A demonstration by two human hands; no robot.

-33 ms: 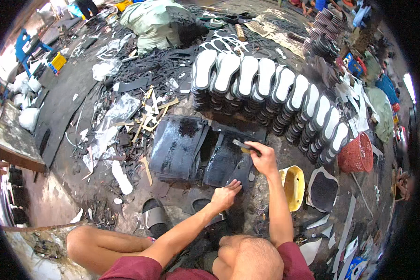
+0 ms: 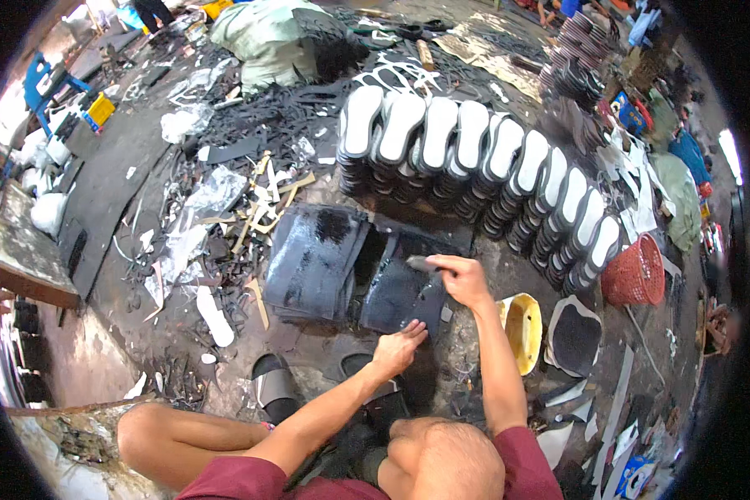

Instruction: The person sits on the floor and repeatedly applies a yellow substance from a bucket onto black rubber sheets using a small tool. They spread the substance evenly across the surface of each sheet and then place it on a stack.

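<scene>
My right hand (image 2: 462, 280) is closed around a small brush-like tool (image 2: 419, 262), its tip over a dark, wet-looking rubber sheet (image 2: 387, 292). My fist hides most of the handle. At that sheet's near edge rests my left hand (image 2: 397, 347), fingers stretched out and pressing on its surface. A second pile of black sheets (image 2: 312, 258), shiny and patchy on top, lies just left of it. To the right of my right forearm stands a yellow tub (image 2: 506, 321) with an amber coating inside.
Stacks of shoe soles with white tops (image 2: 442, 133) curve along the far right. A red basket (image 2: 633, 275) stands at their end, near a dark pad with a pale rim (image 2: 573, 336). Scraps (image 2: 267, 204) litter the left; a big pale sack (image 2: 267, 42) sits behind.
My right hand and the tool have shifted slightly left over the sheet, and the tool lies at a flatter angle. My left hand stays at the near edge, its fingers straighter.
</scene>
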